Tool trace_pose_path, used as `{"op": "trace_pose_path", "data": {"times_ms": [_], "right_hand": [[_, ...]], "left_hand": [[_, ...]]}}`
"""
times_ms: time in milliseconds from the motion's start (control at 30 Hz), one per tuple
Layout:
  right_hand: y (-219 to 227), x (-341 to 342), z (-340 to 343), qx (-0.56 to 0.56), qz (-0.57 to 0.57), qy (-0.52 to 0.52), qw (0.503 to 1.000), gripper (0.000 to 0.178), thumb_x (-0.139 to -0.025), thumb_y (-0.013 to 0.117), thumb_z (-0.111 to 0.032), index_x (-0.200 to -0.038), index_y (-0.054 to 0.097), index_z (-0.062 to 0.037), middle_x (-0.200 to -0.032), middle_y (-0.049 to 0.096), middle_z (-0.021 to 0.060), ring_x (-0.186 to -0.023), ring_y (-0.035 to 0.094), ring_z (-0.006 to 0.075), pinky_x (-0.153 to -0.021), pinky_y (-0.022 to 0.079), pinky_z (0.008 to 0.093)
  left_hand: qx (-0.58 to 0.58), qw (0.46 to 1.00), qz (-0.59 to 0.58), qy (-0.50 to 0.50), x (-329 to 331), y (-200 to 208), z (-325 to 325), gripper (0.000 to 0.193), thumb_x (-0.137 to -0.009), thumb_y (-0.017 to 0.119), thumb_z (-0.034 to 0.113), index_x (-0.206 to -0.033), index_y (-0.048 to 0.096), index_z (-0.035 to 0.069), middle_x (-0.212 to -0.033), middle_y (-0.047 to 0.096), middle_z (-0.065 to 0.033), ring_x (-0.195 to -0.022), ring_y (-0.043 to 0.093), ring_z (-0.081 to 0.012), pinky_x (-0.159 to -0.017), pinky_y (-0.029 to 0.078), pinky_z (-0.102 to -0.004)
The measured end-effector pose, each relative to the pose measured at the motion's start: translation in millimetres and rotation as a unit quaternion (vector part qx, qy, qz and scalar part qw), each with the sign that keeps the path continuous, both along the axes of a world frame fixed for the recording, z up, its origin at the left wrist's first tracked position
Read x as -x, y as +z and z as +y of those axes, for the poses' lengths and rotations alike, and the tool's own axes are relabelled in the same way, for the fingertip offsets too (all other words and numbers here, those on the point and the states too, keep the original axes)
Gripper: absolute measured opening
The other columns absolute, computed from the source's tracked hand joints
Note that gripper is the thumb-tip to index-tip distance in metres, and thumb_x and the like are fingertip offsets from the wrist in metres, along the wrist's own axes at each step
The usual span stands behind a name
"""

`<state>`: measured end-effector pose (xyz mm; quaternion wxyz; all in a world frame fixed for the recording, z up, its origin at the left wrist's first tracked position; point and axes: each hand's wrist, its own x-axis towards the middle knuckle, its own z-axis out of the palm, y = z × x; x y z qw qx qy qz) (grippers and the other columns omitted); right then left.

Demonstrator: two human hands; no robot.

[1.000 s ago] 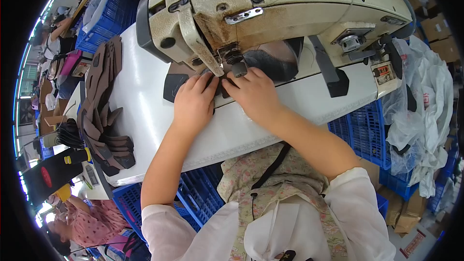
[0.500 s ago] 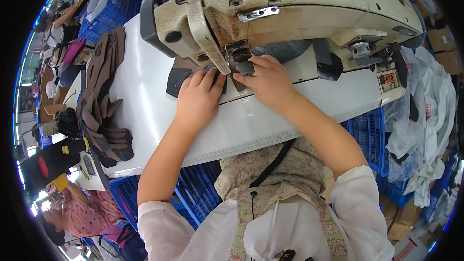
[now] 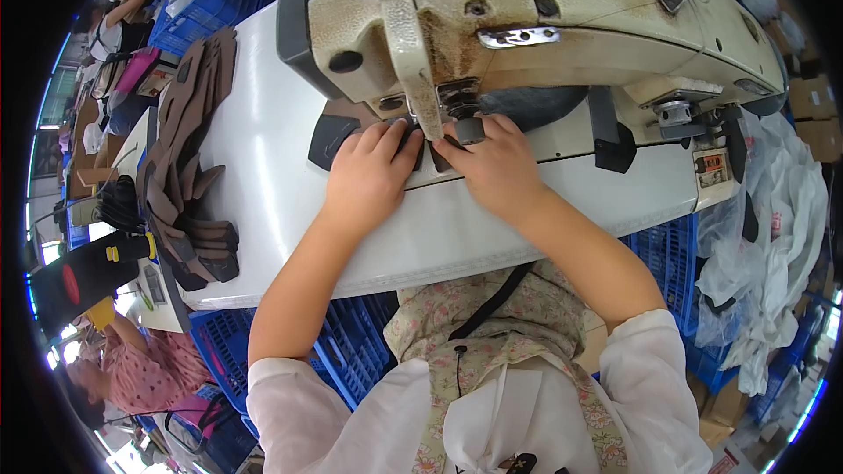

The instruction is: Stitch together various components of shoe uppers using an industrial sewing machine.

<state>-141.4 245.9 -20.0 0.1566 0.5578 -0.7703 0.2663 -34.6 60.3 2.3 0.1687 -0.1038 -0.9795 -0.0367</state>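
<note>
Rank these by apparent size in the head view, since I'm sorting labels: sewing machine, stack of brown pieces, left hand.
1. sewing machine
2. stack of brown pieces
3. left hand, though nearness to the camera may enlarge it.

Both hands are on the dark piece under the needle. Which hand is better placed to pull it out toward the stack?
Probably the left hand: it lies flat on the dark piece, on the side of the stack of brown pieces. The right hand sits by the presser foot.

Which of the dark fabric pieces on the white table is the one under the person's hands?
The single dark piece lying flat under the sewing machine head, pressed by the left hand and right hand. The other brown pieces sit piled at the table's left edge, untouched.
</note>
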Motion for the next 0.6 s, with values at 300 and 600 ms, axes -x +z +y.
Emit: {"op": "trace_pose_path", "data": {"times_ms": [300, 600], "right_hand": [[0.9, 5.9, 6.3, -0.026, -0.017, 0.007, 0.999, 0.028, -0.077, 0.060, -0.008, -0.100, 0.074, -0.0122, -0.112, 0.067, 0.0031, -0.098, 0.060, 0.0272, -0.089, 0.046, 0.0410], [0.0, 5.0, 8.8, -0.020, -0.017, 0.014, 1.000, 0.032, -0.076, 0.060, -0.007, -0.104, 0.073, -0.0125, -0.112, 0.069, 0.0029, -0.102, 0.060, 0.0282, -0.093, 0.046, 0.0420]], "left_hand": [[-0.026, 1.000, 0.005, 0.000, -0.1, 0.3, 1.7, 0.049, -0.070, 0.064, 0.002, -0.119, 0.066, 0.005, -0.113, 0.063, -0.0098, -0.107, 0.059, -0.0289, -0.087, 0.048, -0.0400], [-0.066, 0.998, 0.010, 0.009, -1.5, -6.2, -1.2, 0.047, -0.067, 0.063, 0.000, -0.114, 0.066, 0.003, -0.111, 0.066, -0.0096, -0.103, 0.062, -0.0283, -0.088, 0.049, -0.0393]]}}
